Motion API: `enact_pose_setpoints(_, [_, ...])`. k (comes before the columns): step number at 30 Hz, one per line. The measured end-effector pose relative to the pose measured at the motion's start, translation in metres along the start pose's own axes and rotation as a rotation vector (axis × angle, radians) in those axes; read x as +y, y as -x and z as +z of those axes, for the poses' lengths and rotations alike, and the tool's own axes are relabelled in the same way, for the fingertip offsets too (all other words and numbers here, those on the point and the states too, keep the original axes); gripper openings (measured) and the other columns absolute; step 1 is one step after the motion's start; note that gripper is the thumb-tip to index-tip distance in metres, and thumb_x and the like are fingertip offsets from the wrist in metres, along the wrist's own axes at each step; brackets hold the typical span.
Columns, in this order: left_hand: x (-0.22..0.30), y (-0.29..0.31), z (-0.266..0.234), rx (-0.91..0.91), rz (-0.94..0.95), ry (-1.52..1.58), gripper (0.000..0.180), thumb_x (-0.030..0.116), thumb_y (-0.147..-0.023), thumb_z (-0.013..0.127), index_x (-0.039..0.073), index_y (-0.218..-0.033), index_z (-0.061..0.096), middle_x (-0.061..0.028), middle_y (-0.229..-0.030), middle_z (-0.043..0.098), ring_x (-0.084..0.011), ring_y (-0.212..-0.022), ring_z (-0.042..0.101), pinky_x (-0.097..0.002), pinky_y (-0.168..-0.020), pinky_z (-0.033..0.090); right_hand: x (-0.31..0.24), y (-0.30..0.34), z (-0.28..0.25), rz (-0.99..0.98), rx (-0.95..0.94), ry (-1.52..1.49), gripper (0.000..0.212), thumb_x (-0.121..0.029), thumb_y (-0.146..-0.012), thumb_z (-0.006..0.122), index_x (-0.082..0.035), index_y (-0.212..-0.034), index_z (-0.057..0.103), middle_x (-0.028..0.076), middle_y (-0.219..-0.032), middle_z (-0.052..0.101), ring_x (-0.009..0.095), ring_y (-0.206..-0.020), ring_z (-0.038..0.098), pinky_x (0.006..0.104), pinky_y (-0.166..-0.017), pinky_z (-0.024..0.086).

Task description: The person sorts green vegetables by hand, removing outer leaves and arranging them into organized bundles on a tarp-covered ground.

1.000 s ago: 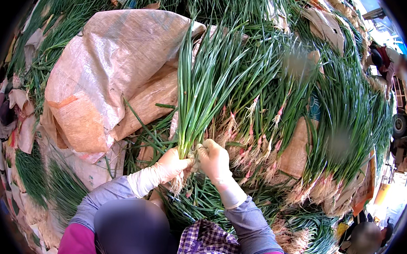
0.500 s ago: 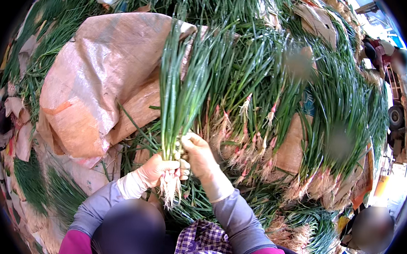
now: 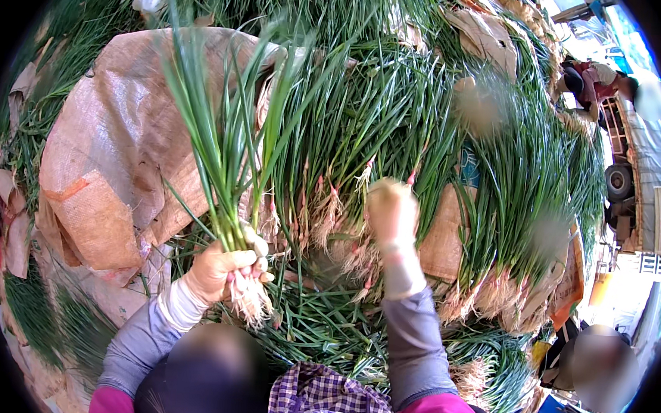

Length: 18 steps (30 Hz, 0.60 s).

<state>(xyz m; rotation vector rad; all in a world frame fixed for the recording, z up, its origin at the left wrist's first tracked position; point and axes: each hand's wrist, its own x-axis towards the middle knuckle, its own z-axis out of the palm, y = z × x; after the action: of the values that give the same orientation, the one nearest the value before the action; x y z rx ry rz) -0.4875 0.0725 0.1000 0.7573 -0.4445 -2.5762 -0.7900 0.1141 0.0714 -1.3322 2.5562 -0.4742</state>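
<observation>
The left hand (image 3: pixel 220 272) grasped the bunch (image 3: pixel 204 155) just above its roots (image 3: pixel 249 301), apparently to keep the stems (image 3: pixel 228 229) together; the leaves (image 3: pixel 190 102) fanned upward, partly in front of the sack (image 3: pixel 109 142). The right hand (image 3: pixel 392 210), blurred, was over the greens (image 3: pixel 364 126); its grip could not be told. The greens lay with roots at the near side, presumably for easy reach.

Hands (image 3: pixel 392 211) now well apart

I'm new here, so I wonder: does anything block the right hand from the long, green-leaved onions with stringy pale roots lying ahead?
Nothing visible does: the blurred right hand appears over the onions, near their roots; contact is unclear.
</observation>
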Motion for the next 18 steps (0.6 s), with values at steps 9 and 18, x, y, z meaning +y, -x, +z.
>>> enact_pose_setpoints(9, [-0.017,-0.009,-0.007,0.194,-0.289,0.092,0.025,0.002,-0.082,0.058,-0.002,-0.107,0.057,-0.0088,-0.08,0.059,-0.0172,-0.07,0.057,-0.0327,-0.064,0.051,0.046,-0.057,-0.031,0.468,-0.127,-0.909,0.048,-0.006,-0.076,0.067,0.009,-0.119,0.051,0.017,-0.089,0.064,0.014,-0.064,0.059,0.023,-0.051,0.046])
enact_pose_setpoints(18, [-0.052,-0.02,-0.018,0.061,-0.345,-0.229,0.01,0.011,-0.086,0.059,0.002,-0.092,0.058,-0.0077,-0.074,0.062,-0.019,-0.063,0.061,-0.0313,-0.059,0.052,-0.065,0.12,0.003,0.457,-0.754,-1.301,0.014,-0.007,-0.09,0.057,0.002,-0.1,0.061,0.004,-0.081,0.064,0.013,-0.07,0.06,0.0268,-0.062,0.049])
